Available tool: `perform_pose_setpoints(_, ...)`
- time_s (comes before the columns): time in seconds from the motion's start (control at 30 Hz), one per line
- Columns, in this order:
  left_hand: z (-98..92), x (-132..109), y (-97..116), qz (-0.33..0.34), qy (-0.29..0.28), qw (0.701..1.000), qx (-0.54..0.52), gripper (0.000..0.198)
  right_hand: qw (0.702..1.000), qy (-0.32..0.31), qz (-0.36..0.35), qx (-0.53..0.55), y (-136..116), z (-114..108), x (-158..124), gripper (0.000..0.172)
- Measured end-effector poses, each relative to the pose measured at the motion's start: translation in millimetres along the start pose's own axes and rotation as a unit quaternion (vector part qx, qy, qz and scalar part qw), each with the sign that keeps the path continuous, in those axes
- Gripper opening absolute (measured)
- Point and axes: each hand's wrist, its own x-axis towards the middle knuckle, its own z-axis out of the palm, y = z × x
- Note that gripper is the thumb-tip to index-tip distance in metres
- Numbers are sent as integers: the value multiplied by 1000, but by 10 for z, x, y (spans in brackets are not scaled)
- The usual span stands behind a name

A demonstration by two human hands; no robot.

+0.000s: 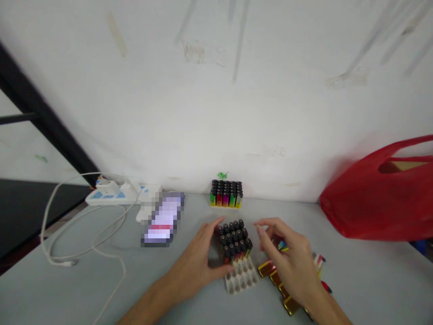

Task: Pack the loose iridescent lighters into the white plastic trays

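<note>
A white tray point(241, 276) with round pockets stands on the table; upright lighters point(236, 237) with black tops fill its far part, and its near pockets are bare. My left hand point(199, 259) wraps the tray's left side, thumb at the near row and fingers along the lighters. Just right of the tray is my right hand point(291, 255), its thumb and index tips close together. Whether anything is between them I cannot make out. Loose lighters with shiny gold ends point(275, 277) lie under and beside this hand, partly hidden by it.
A second block of colourful lighters point(226, 195) stands against the wall. To the left are a phone point(164, 221), a white power strip point(115, 194) and a looping white cable point(123, 266). A red bag point(379, 203) sits at the right.
</note>
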Motion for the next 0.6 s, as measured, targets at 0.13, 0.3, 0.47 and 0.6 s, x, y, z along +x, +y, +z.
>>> perform_pose_setpoints(0.13, -21, -7, 39, -7, -5, 1000, -7, 102, 990, 1, 74, -122, 324, -168, 151, 33)
perform_pose_setpoints(0.3, -65, -23, 67, -14, -24, 1000, 0, 122, 961, -51, 102, -250, 670, -421, 224, 41)
perform_pose_setpoints(0.47, -68, -50, -1, 18, -63, 997, 40, 152, 934, -86, 128, -321, 724, -552, 164, 51)
perform_pose_setpoints(0.6, -56, -57, -42, 3, -88, 994, 60, 161, 932, -97, 107, -333, 656, -510, 96, 56)
